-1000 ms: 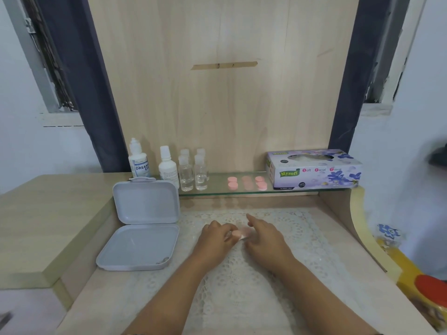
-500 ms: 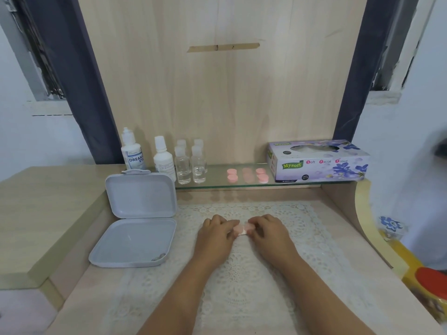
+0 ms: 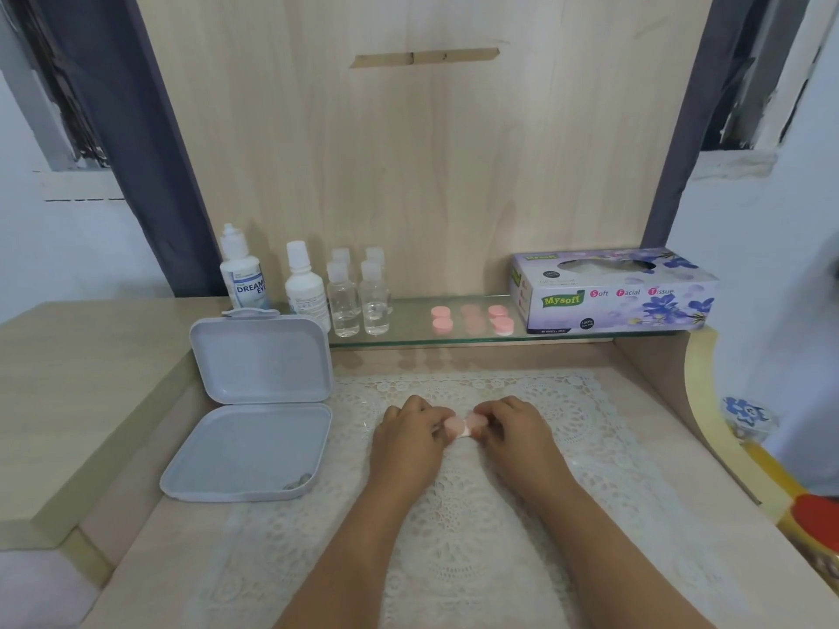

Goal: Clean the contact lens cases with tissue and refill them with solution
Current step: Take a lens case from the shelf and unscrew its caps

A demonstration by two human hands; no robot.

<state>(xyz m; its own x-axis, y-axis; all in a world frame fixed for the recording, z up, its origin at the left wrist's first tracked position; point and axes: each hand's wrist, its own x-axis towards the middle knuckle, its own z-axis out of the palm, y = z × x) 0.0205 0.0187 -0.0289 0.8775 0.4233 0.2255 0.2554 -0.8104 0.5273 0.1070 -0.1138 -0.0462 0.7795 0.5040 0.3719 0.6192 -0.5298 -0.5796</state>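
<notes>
A small pink contact lens case (image 3: 462,425) with two caps sits on the lace mat in the middle of the desk. My left hand (image 3: 408,440) pinches its left cap and my right hand (image 3: 517,435) pinches its right cap. More pink lens cases (image 3: 472,318) lie on the glass shelf behind. A tissue box (image 3: 613,290) stands at the shelf's right end. Two white solution bottles (image 3: 240,274) and several small clear bottles (image 3: 358,295) stand at the left end.
An open grey plastic box (image 3: 254,410) lies left of my hands, lid propped upright. The lace mat (image 3: 454,528) covers the desk middle. A raised wooden ledge (image 3: 77,392) runs along the left. A red-lidded container (image 3: 817,524) sits past the desk's right edge.
My right hand's fingers, stretched out a second ago, have curled onto the right cap of the lens case. Both hands now hold it together. The view has tilted a little.
</notes>
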